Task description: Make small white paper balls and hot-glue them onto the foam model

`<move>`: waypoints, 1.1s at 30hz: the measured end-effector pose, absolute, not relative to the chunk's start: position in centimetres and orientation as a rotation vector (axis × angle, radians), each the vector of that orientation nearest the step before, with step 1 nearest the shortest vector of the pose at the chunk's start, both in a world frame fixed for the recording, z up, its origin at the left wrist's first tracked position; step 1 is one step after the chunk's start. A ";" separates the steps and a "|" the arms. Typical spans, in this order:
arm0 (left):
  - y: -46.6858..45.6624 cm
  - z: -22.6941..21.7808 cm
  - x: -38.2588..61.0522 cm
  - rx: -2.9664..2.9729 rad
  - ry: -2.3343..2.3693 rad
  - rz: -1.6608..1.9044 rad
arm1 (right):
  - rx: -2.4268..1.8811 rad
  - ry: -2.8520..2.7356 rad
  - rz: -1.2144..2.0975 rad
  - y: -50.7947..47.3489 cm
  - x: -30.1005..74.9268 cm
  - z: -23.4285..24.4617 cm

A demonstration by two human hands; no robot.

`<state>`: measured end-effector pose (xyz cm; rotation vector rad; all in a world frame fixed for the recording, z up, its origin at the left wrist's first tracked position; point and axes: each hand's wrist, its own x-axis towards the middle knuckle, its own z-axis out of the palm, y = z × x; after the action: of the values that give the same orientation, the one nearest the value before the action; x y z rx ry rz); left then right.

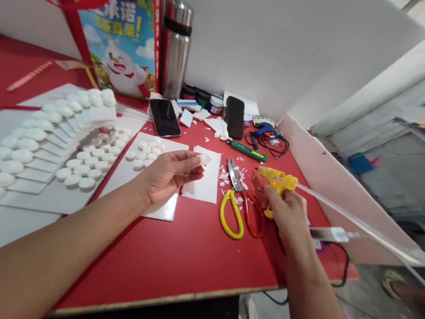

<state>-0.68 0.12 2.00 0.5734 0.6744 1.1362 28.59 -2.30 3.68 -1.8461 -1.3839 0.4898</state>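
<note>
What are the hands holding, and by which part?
Left hand: a small white piece, pinched at one edge. Right hand: a yellow glue gun, gripped around its handle.

left hand (174, 175) is pinching a small white piece (205, 159) above white sheets (207, 188) | right hand (291, 212) is gripping a yellow glue gun (279, 182) | scissors (237, 186) are lying between the hands on the red table (193, 260), among white scraps (224, 178) | white discs (146, 150) are resting on a white board (164, 213) | steel flask (175, 55) is standing upright beside a printed bag (123, 47)
</note>
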 end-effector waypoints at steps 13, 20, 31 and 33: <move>-0.2 2.9 -0.2 0.565 0.714 1.185 | -1.443 -1.550 0.971 -8.1 20.6 9.0; -0.4 3.1 -0.2 0.622 0.735 1.155 | -1.518 -1.647 0.907 -7.5 20.3 8.8; -0.3 3.2 -0.1 0.635 0.737 1.160 | -1.546 -1.701 0.834 -7.8 20.5 8.5; -0.4 3.2 -0.2 0.637 0.739 1.160 | -1.542 -1.708 0.838 -7.9 20.6 8.4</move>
<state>-0.16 -0.40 3.23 0.6368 0.7385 1.1602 20.57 -7.87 8.40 -1.5420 -1.7075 0.8376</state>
